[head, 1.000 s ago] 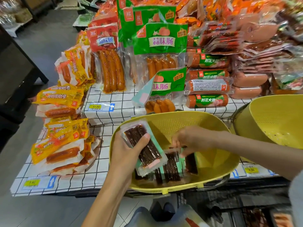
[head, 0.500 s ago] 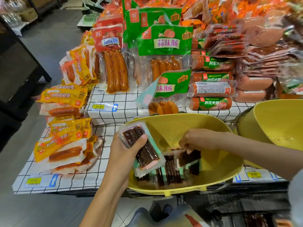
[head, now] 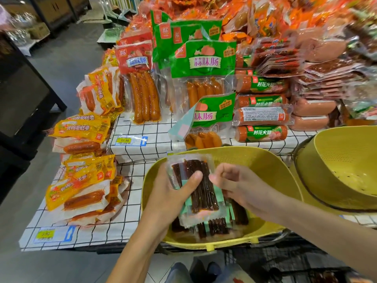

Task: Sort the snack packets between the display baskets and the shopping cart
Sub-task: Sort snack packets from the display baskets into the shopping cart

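Edging grey floor (head: 61,64): gridded tablecloth (head: 130,221)

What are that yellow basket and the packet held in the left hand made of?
The basket looks like moulded plastic, matt yellow, with rows of tiny holes through its wall. The packet seems to be clear, glossy plastic film: dark sticks show through it, and light glints off its flat sealed edges.
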A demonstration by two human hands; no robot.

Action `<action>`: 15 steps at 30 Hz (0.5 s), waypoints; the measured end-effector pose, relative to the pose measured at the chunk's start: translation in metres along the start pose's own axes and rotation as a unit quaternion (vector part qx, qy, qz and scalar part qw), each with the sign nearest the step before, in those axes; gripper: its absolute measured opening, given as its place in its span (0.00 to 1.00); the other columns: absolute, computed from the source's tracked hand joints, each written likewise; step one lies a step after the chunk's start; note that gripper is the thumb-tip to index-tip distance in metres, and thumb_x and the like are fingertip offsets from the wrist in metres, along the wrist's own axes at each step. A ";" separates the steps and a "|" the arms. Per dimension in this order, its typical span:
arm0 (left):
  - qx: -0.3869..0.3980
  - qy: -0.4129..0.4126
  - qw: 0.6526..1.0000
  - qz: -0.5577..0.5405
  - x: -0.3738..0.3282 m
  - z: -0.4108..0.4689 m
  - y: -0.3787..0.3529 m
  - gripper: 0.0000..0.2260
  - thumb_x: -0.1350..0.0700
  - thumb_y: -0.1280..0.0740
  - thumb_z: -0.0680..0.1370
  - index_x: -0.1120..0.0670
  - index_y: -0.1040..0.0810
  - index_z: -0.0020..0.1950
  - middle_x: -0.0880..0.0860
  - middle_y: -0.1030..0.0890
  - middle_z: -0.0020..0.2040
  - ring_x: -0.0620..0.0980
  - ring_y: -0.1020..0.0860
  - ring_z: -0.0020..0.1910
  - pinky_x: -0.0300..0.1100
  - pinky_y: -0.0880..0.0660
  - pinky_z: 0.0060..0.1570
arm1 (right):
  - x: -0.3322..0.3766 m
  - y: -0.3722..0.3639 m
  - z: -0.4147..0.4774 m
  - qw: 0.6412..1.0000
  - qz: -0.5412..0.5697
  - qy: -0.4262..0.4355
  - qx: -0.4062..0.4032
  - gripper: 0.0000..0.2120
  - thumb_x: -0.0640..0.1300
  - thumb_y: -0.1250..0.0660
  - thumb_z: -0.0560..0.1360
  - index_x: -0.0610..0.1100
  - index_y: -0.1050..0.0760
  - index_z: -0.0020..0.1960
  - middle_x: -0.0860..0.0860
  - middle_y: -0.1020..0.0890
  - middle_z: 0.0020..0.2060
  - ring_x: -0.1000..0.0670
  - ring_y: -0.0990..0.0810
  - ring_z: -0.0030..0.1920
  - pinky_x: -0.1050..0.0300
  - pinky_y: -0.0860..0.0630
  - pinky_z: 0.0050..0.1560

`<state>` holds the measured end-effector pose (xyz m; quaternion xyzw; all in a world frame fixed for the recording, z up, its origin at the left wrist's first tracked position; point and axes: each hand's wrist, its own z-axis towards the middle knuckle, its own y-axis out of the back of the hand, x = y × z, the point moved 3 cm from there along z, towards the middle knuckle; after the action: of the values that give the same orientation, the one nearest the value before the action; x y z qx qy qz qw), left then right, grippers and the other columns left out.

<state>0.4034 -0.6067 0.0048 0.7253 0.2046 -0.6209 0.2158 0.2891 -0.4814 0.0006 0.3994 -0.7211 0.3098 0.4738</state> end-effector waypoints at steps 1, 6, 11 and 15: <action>0.006 0.000 1.000 0.014 0.000 0.000 -0.001 0.26 0.42 0.28 0.65 0.50 0.25 0.59 0.48 0.18 0.54 0.44 0.19 0.54 0.42 0.23 0.53 | 0.000 -0.001 -0.001 1.000 -0.023 0.010 -0.013 0.10 0.48 0.32 0.72 0.42 0.26 0.45 0.51 0.21 0.39 0.57 0.22 0.40 0.65 0.24 0.42; 0.026 -0.018 0.995 0.093 -0.010 0.000 -0.011 0.20 0.44 0.32 0.71 0.50 0.29 0.60 0.44 0.19 0.52 0.36 0.21 0.51 0.38 0.23 0.53 | -0.006 -0.018 -0.001 0.976 0.190 -0.078 0.070 0.22 0.51 0.36 0.73 0.45 0.30 0.66 0.50 0.18 0.56 0.53 0.19 0.56 0.56 0.20 0.51; 0.126 -0.033 0.990 0.046 -0.027 -0.013 -0.015 0.16 0.34 0.42 0.75 0.32 0.32 0.62 0.30 0.23 0.57 0.32 0.25 0.59 0.45 0.26 0.60 | -0.011 -0.022 -0.002 0.956 0.248 -0.053 0.149 0.21 0.55 0.46 0.79 0.48 0.30 0.69 0.46 0.23 0.64 0.47 0.25 0.65 0.47 0.27 0.63; 0.156 -0.054 0.986 -0.004 -0.037 -0.022 -0.008 0.19 0.41 0.38 0.78 0.37 0.32 0.69 0.39 0.23 0.64 0.41 0.26 0.65 0.51 0.27 0.63 | -0.011 -0.017 0.000 0.925 0.328 -0.037 0.187 0.21 0.54 0.37 0.77 0.47 0.26 0.67 0.46 0.22 0.62 0.45 0.25 0.64 0.43 0.30 0.66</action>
<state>0.4113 -0.5886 0.0435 0.7149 0.0961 -0.6841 0.1078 0.3062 -0.4866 -0.0084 0.2335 -0.7579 0.5619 0.2354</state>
